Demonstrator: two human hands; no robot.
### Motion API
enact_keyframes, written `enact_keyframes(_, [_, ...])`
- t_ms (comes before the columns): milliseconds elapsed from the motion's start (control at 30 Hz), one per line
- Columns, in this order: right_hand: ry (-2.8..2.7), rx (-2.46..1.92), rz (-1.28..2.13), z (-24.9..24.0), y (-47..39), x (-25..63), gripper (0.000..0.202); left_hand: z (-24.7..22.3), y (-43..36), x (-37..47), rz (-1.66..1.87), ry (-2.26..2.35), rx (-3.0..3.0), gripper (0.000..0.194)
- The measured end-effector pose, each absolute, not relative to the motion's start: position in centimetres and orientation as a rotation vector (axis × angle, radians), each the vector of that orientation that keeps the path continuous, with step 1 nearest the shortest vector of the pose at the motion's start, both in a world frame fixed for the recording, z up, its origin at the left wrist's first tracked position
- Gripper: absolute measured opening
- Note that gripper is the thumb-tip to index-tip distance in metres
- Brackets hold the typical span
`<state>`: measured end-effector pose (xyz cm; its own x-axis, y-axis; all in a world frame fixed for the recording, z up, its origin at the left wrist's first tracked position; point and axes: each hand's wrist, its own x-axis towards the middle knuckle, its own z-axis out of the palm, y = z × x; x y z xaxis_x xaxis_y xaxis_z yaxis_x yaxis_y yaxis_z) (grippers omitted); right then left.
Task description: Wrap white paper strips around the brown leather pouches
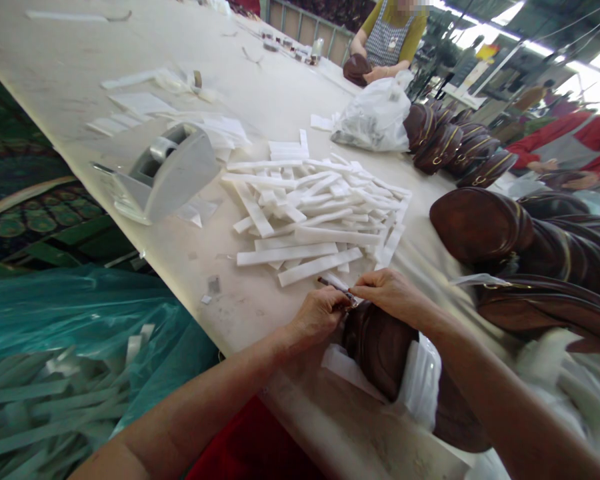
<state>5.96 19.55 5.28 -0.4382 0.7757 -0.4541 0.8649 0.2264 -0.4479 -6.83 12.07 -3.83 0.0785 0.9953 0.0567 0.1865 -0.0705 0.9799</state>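
Observation:
A dark brown leather bag [380, 343] lies at the table's near edge, below my two hands, with white foam wrapping [420, 380] around part of it. At the bag's upper end is a thin dark strap [330, 285] with a shiny bit of metal near it. My left hand [317, 317] is closed in a pinch on this strap from the left. From the right, my right hand [393, 293] pinches the same strap with thumb and fingertips, its wrist over the bag. The fingers hide most of the small parts between them.
White foam strips [320, 207] are heaped just beyond my hands. A tape dispenser [170, 170] stands left of them. Brown bags [485, 227] line the right side, near a white plastic bag [375, 113]. A teal sack [170, 333] of strips is lower left. Co-workers [393, 33] work across the table.

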Motion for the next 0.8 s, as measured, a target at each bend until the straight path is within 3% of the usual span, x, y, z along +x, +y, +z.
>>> enact_keyframes(800, [2.380, 1.481, -0.887, 5.30, 19.36, 5.82, 0.027, -3.19, 11.07, -7.18, 1.008, 1.340, 1.590, 0.020])
